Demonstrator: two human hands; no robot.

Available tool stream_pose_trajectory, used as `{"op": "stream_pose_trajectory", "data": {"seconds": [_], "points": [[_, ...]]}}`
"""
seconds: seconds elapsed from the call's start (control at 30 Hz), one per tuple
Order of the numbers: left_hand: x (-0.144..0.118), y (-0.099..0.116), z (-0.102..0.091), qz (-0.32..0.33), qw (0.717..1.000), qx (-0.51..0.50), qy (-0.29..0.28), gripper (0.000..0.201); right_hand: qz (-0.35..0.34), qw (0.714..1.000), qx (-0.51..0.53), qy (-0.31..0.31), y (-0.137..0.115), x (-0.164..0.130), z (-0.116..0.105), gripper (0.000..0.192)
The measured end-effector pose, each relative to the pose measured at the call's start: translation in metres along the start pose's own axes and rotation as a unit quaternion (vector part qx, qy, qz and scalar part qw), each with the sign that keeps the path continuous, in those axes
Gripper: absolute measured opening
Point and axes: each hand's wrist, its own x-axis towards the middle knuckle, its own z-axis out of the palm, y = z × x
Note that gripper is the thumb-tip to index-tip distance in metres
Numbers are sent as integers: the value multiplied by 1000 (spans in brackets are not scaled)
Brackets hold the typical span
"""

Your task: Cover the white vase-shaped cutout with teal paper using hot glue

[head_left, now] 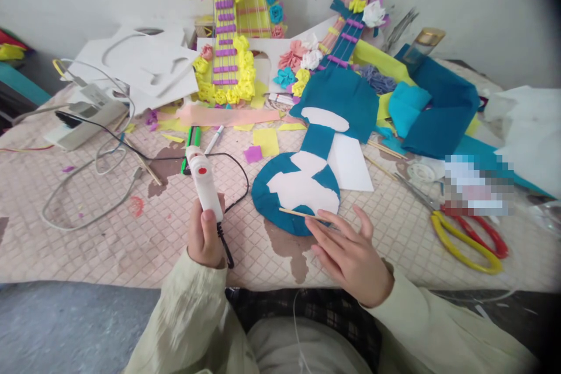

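Note:
My left hand (205,236) grips a white hot glue gun (202,180) with a red button, nozzle pointing away from me, its black cord looping to the right. A thin wooden stick (302,214) is pinched in the fingers of my right hand (348,254), lying across the near edge of a teal and white guitar-shaped paper cutout (302,187). Both hands rest low over the quilted pink table cover (109,234).
Yellow and red scissors (464,236) lie at the right. Two decorated paper guitars (230,41) with paper flowers lean on the wall. Teal paper sheets (442,108), white foam board (140,64), a power strip (85,120) with cables, markers (193,137) and paper scraps surround the work.

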Motion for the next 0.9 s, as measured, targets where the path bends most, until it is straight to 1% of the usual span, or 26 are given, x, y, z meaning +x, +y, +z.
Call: {"op": "stream_pose_trajectory", "data": {"seconds": [0.07,0.2,0.37,0.47,0.57,0.63,0.73,0.9], "points": [[0,0,0,-4,1000,-7,3,38,15,1000,1,0,1,0,1,38],[0,2,0,-7,1000,-13,4,37,15,1000,-19,-13,6,5,0,37],[0,3,0,-27,999,-30,6,39,-27,997,-54,-54,19,13,-2,41],[-1,3,0,-40,998,-40,9,38,-46,993,-84,-72,25,16,0,41],[-1,4,0,-39,998,-42,14,38,-58,989,-104,-86,26,19,2,37],[-1,4,0,-42,998,-46,15,38,-48,989,-109,-89,26,23,2,35],[-1,5,-1,-48,998,-44,9,39,-7,991,-105,-79,30,30,1,34],[-1,5,-2,-32,999,-26,-11,40,38,993,-64,-87,38,38,0,37]]}}
